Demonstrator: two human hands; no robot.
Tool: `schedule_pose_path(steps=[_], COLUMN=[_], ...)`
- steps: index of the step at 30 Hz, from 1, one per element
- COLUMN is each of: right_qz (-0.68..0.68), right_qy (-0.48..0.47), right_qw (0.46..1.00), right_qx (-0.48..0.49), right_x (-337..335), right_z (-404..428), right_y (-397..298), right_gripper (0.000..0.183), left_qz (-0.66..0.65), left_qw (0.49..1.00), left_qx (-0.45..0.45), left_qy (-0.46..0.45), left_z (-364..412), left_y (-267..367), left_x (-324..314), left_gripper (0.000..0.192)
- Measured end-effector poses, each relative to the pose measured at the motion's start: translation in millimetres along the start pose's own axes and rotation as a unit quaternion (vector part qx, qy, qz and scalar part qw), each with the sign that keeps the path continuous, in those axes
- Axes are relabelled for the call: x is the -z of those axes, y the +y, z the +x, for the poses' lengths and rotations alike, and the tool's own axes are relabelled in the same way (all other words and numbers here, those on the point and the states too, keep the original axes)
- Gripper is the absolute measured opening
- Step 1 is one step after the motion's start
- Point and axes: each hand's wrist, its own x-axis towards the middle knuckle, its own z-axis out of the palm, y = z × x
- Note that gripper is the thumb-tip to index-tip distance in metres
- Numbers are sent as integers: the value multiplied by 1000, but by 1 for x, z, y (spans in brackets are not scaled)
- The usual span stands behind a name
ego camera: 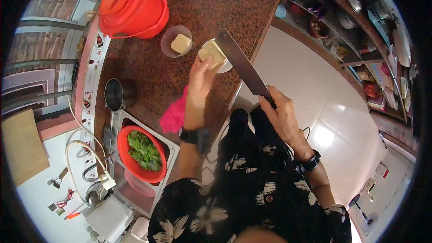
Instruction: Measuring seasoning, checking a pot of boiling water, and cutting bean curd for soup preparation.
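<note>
On my left palm [201, 77] rests a pale yellow block [210, 53], which looks like tofu. A white bowl [225, 67], partly hidden by the block and hand, sits beneath on the counter. My right hand [283, 116] grips the dark handle of a cleaver [241, 62]. Its broad blade slants up and to the left, with the far end beside the block's right side; whether they touch I cannot tell. Another pale block [181, 44] lies in a clear plastic tub [164, 44] left of the bowl.
A red lidded bucket [152, 17] stands at the back left of the granite counter [216, 0]. A pink cloth [173, 114] lies by my left forearm. Near the sink [172, 148] are a dark pot [114, 94] and a red basin [123, 152] holding leafy greens [145, 150].
</note>
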Motion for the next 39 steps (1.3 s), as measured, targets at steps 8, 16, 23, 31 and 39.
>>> schedule_pose_path(steps=[8, 16, 23, 31, 39], right_qz=[68, 55, 53, 46, 29], right_qy=[-37, -26, -36, -56, -32], right_qw=[991, 994, 995, 994, 999], right_qx=[-108, -87, -78, -78, -26], right_x=[1, -3, -2, -1, -2], right_z=[-2, -7, -11, -15, -18], right_y=[-2, -12, -17, -20, -22], right_gripper=[21, 22, 21, 19, 16], left_qz=[-206, -53, -42, 14, 25], left_qw=[978, 997, 998, 999, 999], left_qx=[46, -38, -44, -46, -33], left_qy=[0, -38, -35, -8, -26], left_z=[8, 7, 0, -3, -5], left_y=[-10, -7, 2, 6, 18], left_x=[6, -5, -14, -22, -20], left_gripper=[38, 46, 52, 55, 50])
